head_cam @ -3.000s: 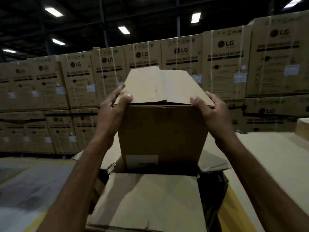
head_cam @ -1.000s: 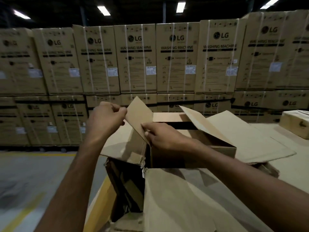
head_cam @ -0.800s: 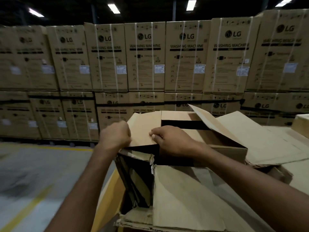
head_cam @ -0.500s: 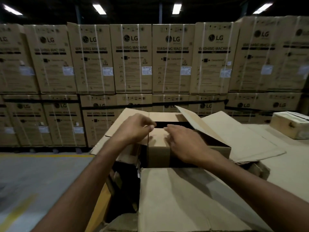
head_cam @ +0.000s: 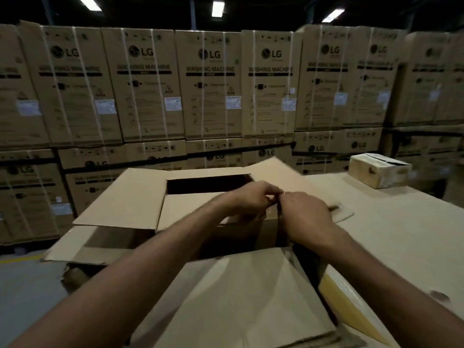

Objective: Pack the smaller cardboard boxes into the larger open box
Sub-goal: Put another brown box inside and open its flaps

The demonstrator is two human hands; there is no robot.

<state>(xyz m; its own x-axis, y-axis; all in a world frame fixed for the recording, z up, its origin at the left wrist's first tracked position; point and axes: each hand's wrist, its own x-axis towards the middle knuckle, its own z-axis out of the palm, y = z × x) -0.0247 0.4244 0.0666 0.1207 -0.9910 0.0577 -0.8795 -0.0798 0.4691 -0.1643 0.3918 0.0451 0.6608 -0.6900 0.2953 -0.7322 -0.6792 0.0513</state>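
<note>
Both hands, left hand and right hand, are meeting fingertip to fingertip, curled narrowly, over the small box's right flap at the big box's right edge; what they are gripping cannot be told.

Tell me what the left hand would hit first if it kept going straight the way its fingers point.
The left hand points right, and its fingertips already meet the right hand above the smaller box. So it would likely press into that hand first, though blur hides the exact contact.
</note>
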